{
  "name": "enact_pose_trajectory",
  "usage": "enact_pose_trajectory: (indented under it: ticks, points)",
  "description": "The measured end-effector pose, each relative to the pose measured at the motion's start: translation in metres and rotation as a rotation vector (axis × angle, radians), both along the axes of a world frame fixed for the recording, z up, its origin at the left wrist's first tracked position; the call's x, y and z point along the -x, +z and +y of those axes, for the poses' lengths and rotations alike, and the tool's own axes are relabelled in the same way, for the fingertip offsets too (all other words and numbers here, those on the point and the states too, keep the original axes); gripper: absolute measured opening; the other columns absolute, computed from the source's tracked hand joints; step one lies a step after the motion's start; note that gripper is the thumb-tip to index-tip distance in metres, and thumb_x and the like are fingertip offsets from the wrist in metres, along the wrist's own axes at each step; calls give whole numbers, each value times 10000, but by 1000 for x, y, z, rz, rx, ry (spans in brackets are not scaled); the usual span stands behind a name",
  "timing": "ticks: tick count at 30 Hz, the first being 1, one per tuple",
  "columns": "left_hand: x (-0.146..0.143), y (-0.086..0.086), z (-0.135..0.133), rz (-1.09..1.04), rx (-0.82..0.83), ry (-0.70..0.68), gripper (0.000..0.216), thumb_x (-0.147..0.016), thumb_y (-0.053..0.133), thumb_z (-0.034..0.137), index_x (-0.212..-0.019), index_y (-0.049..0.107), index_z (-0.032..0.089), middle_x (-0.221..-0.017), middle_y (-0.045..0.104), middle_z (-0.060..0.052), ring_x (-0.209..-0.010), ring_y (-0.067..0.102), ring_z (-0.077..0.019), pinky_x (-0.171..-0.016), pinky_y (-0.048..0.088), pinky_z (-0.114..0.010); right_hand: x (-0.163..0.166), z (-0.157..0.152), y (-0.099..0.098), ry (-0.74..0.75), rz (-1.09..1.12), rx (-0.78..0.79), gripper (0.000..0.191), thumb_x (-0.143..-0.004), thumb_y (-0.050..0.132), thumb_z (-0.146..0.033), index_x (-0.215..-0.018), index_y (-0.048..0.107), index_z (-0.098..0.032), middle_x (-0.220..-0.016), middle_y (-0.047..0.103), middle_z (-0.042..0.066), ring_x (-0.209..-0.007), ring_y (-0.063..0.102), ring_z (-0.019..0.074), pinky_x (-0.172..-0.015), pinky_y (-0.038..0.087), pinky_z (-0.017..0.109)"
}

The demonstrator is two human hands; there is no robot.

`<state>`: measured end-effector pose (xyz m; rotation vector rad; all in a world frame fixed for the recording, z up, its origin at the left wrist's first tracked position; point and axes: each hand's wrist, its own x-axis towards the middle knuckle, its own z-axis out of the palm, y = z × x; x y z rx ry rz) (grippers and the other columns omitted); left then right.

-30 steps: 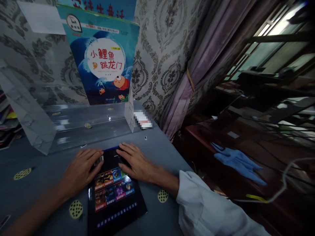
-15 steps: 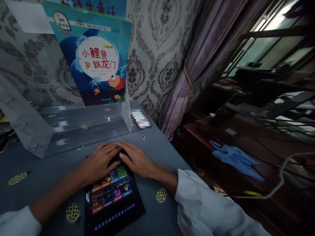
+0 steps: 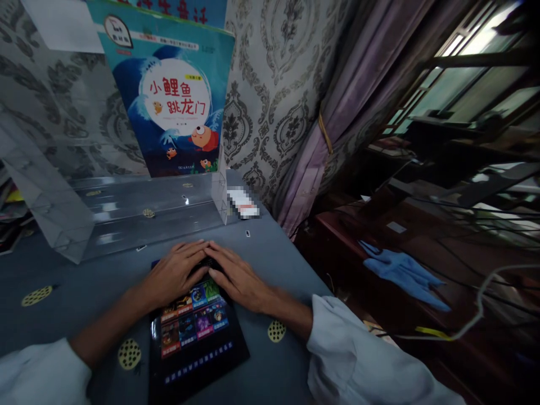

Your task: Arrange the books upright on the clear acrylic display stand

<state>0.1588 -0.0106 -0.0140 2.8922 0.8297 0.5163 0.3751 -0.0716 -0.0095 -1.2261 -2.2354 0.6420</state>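
A dark book (image 3: 198,349) with small colourful pictures on its cover lies flat on the blue-grey tablecloth (image 3: 63,292) in front of me. My left hand (image 3: 175,273) lies flat on the book's far end, fingers stretched out and together. My right hand (image 3: 236,275) lies flat beside it on the same end, fingers stretched out. The fingertips of both hands meet at the book's top edge. Neither hand grips anything.
A clear acrylic stand (image 3: 126,211) stands behind the book, with a blue children's book (image 3: 172,95) upright in it against the patterned wall. A purple curtain (image 3: 337,112) hangs at right. Beyond the table's right edge, a blue cloth (image 3: 405,273) lies on dark furniture with cables.
My left hand has slid right along the book's far end until its fingertips meet my right hand's. The view shifted slightly.
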Motion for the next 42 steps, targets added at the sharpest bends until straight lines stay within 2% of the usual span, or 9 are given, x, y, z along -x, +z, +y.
enact_pose_trajectory:
  ticks: [8,15,20,24,30,36,42]
  points:
    - [0,-4,0,-5,34,52,450,-1045,427,417,-1402,580,190,-1460,605,-90,-1390,529,-245,-1132,443,-452,-13,-42,5,12,-88,46,540,-1067,404,-449,-1536,424,-184,-1642,365,123,-1521,344,242,-1236,341,500]
    - [0,-2,0,-1,49,47,444,-1045,428,413,-1397,587,196,-1460,605,-91,-1378,539,-248,-1139,433,-458,-21,-82,9,6,-141,10,501,-1059,457,-424,-1529,449,-252,-1639,374,81,-1500,384,241,-1204,399,469]
    - [0,-2,1,17,49,46,450,-1047,423,401,-1400,585,173,-1455,606,-107,-1378,537,-256,-1133,436,-467,-26,-116,15,4,-184,-26,480,-1053,468,-439,-1481,519,-227,-1627,388,84,-1480,417,245,-1168,451,440]
    - [0,-4,1,10,52,43,457,-1050,409,406,-1402,584,173,-1451,611,-106,-1376,537,-256,-1137,426,-471,-28,-136,18,6,-213,-85,477,-1031,537,-364,-1479,520,-202,-1585,456,88,-1463,444,222,-1173,450,400]
    - [-1,-6,0,10,19,54,455,-1051,402,412,-1395,587,178,-1446,614,-113,-1367,547,-248,-1132,429,-444,-30,-139,0,104,-253,-230,556,-988,596,-338,-1491,491,-126,-1522,535,134,-1474,428,227,-1202,402,418]
    - [-1,-7,-5,3,7,33,466,-1045,407,426,-1396,583,175,-1467,594,-118,-1361,554,-258,-1139,427,-462,-32,-139,-19,130,-278,-359,624,-977,563,-563,-1445,545,-150,-1462,600,147,-1421,497,268,-1165,449,452]
    - [-2,-9,-9,-12,14,24,468,-1044,406,425,-1398,584,176,-1462,599,-116,-1360,552,-250,-1146,419,-452,-29,-142,-24,112,-314,-410,617,-982,515,-612,-1409,569,-170,-1430,617,164,-1361,547,281,-1103,504,468]
